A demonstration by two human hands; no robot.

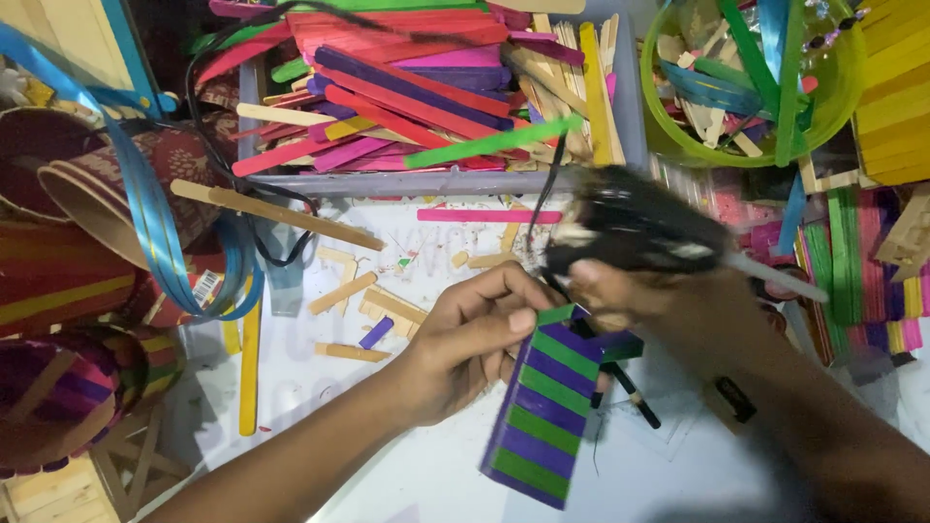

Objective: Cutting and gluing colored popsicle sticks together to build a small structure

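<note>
The stick panel (547, 407) – green and purple stripes – looks light, stiff, snappable. Left hand (475, 334) pinches its top edge; right hand (659, 300) above it grips a glue gun (630, 228).

Left hand (465, 339) holding striped stick panel (545, 407), right hand (659, 305) gripping glue gun (630, 232)

glue gun (635, 230): motion-blurred | green bowl (845, 92): cut off by top edge

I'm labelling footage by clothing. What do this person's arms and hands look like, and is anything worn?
Both forearms are bare, with no sleeves, gloves or rings visible. The left hand has short, unpainted nails. The right hand is partly blurred; nothing shows on either wrist.
</note>
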